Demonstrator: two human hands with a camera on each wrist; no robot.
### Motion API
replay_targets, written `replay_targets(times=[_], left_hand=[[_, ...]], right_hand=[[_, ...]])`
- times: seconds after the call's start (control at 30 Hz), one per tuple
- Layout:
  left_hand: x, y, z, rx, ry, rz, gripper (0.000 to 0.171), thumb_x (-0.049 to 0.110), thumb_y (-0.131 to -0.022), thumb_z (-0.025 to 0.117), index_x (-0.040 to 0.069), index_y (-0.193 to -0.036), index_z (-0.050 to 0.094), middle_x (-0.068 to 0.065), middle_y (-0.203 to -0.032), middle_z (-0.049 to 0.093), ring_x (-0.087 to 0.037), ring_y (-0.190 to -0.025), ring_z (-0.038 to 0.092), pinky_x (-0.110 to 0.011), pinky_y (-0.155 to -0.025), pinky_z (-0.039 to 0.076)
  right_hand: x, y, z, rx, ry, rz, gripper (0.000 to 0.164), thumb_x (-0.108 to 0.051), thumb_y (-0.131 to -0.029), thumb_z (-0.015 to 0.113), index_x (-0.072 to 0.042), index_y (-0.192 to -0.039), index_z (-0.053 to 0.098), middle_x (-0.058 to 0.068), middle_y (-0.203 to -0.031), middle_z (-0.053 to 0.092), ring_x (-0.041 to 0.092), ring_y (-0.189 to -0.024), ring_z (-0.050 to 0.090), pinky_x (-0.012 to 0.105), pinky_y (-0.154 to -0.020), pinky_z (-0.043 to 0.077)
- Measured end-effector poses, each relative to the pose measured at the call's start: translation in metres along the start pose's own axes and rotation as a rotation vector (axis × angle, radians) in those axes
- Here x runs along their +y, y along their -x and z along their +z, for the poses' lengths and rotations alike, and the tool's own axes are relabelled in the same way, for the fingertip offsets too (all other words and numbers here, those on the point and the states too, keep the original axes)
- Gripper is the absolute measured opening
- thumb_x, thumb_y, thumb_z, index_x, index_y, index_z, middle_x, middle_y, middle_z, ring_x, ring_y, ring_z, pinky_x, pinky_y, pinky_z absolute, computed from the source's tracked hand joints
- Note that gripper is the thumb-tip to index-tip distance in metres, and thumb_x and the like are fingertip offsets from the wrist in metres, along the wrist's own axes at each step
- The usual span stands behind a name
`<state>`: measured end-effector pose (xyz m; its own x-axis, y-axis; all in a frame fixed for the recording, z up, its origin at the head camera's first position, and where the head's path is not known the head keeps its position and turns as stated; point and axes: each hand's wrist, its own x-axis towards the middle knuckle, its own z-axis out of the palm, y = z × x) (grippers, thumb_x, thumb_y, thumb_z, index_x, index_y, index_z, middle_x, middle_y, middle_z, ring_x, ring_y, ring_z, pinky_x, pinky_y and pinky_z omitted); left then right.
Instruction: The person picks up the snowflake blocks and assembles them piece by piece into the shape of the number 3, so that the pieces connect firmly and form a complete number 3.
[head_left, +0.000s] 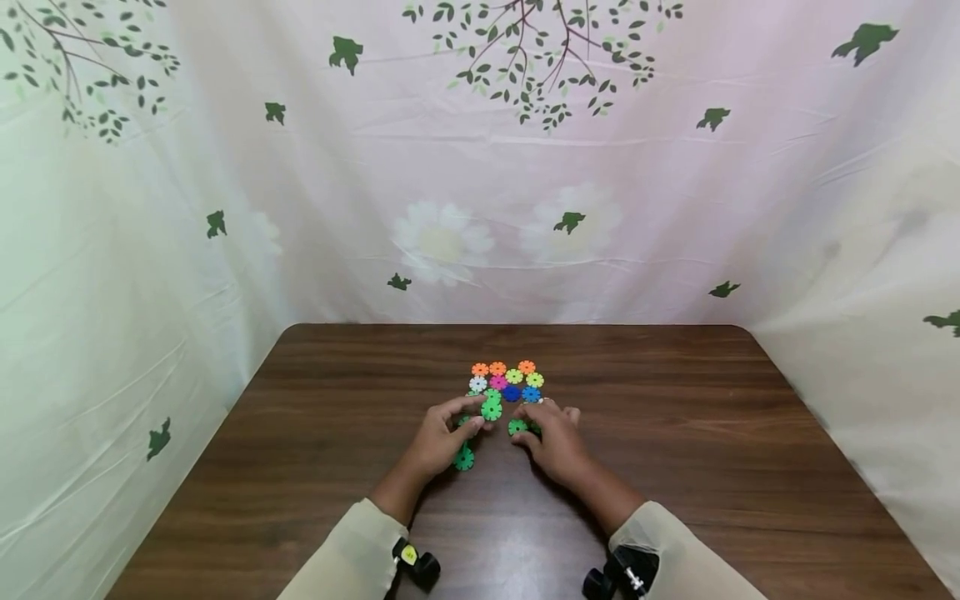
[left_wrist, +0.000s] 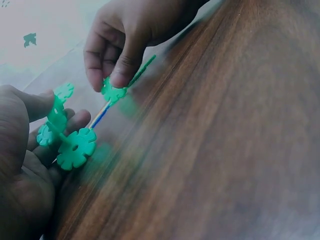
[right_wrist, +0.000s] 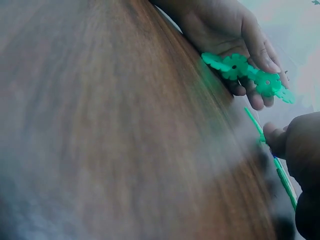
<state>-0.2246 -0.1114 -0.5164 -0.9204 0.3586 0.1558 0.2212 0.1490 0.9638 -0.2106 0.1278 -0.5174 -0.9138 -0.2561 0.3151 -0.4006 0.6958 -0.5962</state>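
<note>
My left hand [head_left: 438, 442] holds a chain of joined green notched flower discs [right_wrist: 235, 66] between thumb and fingers. The chain stands at angles, with one green disc [left_wrist: 76, 149] hanging low near the tabletop. To its right, my right hand [head_left: 557, 442] pinches another green notched disc [left_wrist: 114, 93] between thumb and fingertips, close over the table. Just beyond both hands lies a flat group of coloured discs: orange discs [head_left: 498, 367] at the back, then yellow, white and pink ones, and a dark blue disc [head_left: 512, 393] nearer me. Parts of the green pieces are hidden behind my fingers.
The brown wooden table [head_left: 337, 400] reaches out on both sides and ahead to its rounded far edge. A pale curtain [head_left: 480, 167] with leaves, birds and flowers hangs behind it and at the sides. Black devices [head_left: 633, 571] are strapped at both wrists.
</note>
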Motion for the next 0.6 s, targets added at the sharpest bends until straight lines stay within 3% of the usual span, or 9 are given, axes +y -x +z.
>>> replay_targets(times=[0.27,0.43,0.5,0.6], left_hand=[[0.0008,-0.0011,0.0005,-0.015,-0.015,0.034,0.046,0.013,-0.111,0.065,0.000,-0.155,0.059,-0.024,-0.127,0.075,-0.034,-0.115,0.078,-0.019,-0.089,0.056],[0.0015,-0.0006,0.0013,-0.002,-0.058,0.034,0.045,0.015,-0.110,0.066,0.003,-0.154,0.061,-0.021,-0.133,0.074,-0.029,-0.120,0.073,-0.020,-0.094,0.055],[0.0023,0.0000,0.0021,-0.002,-0.079,0.028,0.045,0.016,-0.110,0.067,0.005,-0.153,0.062,-0.019,-0.137,0.074,-0.030,-0.125,0.070,-0.024,-0.100,0.056],[0.0033,0.0004,0.0031,-0.014,-0.104,0.028,0.044,0.016,-0.110,0.066,0.006,-0.153,0.063,-0.019,-0.147,0.069,-0.036,-0.138,0.064,-0.041,-0.113,0.055]], right_hand=[[0.0003,0.0004,-0.0017,0.101,-0.085,-0.015,0.039,-0.013,-0.088,0.088,-0.011,-0.127,0.080,0.005,-0.108,0.081,0.025,-0.097,0.074,0.043,-0.093,0.030],[0.0006,0.0000,-0.0016,0.146,-0.184,-0.051,0.039,-0.006,-0.089,0.087,-0.007,-0.128,0.079,0.008,-0.116,0.082,0.023,-0.099,0.076,0.045,-0.099,0.053],[-0.0009,0.0003,-0.0026,0.138,-0.250,-0.030,0.037,-0.004,-0.091,0.085,-0.004,-0.128,0.079,0.009,-0.114,0.081,0.023,-0.101,0.075,0.041,-0.094,0.060],[-0.0036,0.0012,-0.0047,0.122,-0.338,0.033,0.035,-0.004,-0.095,0.081,-0.001,-0.130,0.078,0.008,-0.108,0.079,0.021,-0.102,0.073,0.031,-0.087,0.061]])
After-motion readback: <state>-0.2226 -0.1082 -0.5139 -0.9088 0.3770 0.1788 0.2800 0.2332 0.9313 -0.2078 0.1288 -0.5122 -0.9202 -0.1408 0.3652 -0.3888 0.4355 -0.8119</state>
